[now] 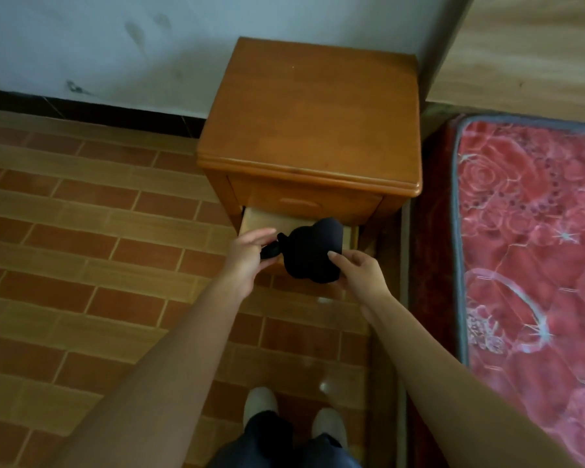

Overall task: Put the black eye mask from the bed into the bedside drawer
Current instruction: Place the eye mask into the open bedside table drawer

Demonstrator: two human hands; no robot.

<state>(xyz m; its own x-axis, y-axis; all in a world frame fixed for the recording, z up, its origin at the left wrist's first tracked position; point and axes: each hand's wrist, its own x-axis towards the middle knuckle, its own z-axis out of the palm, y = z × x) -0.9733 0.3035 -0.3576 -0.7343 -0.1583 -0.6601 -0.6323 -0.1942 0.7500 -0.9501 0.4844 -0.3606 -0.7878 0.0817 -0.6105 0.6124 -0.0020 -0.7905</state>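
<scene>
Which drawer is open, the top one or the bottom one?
The lower drawer is open. It is pulled out under the eye mask held by both hands, showing its pale inside. The upper drawer, with the handle, sits shut.

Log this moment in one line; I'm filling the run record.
phase: placing | eye mask: held by both hands over open drawer | left hand: strap | right hand: mask edge

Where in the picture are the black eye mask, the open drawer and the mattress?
black eye mask [313, 253]: head view, middle of the cloth.
open drawer [255, 219]: head view, bare inner floor, left part.
mattress [527, 231]: head view, red patterned top.
</scene>
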